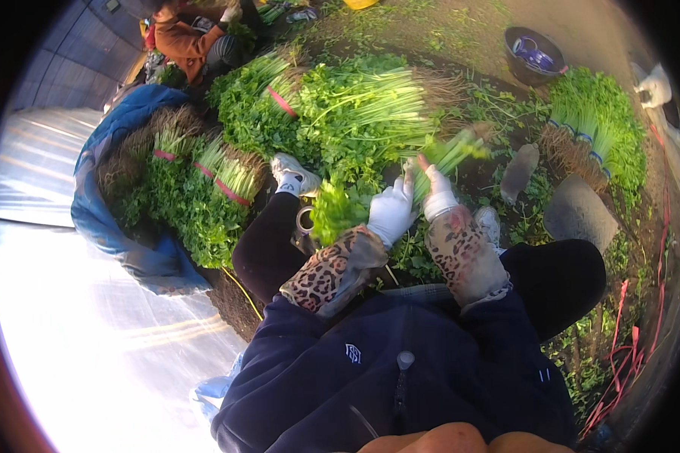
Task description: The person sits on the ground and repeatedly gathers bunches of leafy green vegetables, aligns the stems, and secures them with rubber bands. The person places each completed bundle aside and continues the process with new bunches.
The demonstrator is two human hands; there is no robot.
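My left hand (394, 209), in a white glove, is closed round the stalks of a small bunch of leafy celery-like greens (452, 156). The bunch lies slantwise, its leafy end at the lower left and its roots at the upper right. My right hand (437, 187), in a white glove with bare or stained fingertips, is against the same stalks; whether it grips them is unclear. Just beyond my hands lies a large pile of loose greens (368, 107) with roots to the right. A roll of tape (305, 219) stands by my left knee.
Bundles with red bands (221, 181) lie on the left beside a blue sheet (99, 215). Bundles with blue bands (592, 136) lie at the right, near a black bucket (535, 56). Another person (190, 45) sits at the upper left. Red twine (620, 362) trails at the lower right.
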